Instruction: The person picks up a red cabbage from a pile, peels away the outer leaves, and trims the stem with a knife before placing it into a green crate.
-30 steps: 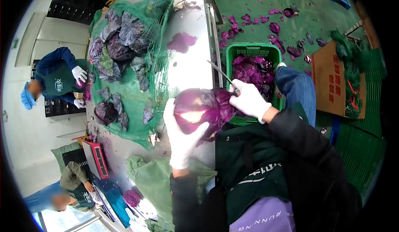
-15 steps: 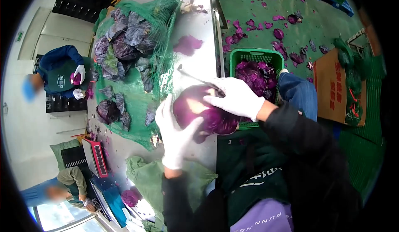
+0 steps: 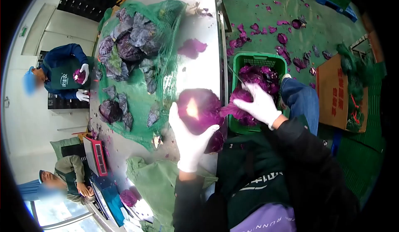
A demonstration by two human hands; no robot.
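A red cabbage [image 3: 203,107] with a pale cut stem end sits at the front edge of the metal table. My left hand [image 3: 189,142], in a white glove, cups its near left side with thumb and fingers. My right hand [image 3: 262,105], also gloved, is just right of the cabbage, over the green crate. It grips a purple cabbage leaf [image 3: 239,101] that stretches out from the cabbage's side. A thin knife [image 3: 235,73] sticks out from the same hand, its handle hidden in the palm.
The green crate [image 3: 236,66] contains purple leaves. On the table [image 3: 199,72], a green mesh bag [image 3: 166,57] bears several cabbages with loose outer leaves. A cardboard box [image 3: 330,93] stands right, and leaf scraps litter the floor. Two people are across the table, one holding a cabbage.
My right hand has moved right, off the cabbage's top to above the crate, pulling a leaf outward. The knife moved with it. My left hand still supports the cabbage, whose stem end shows more fully.
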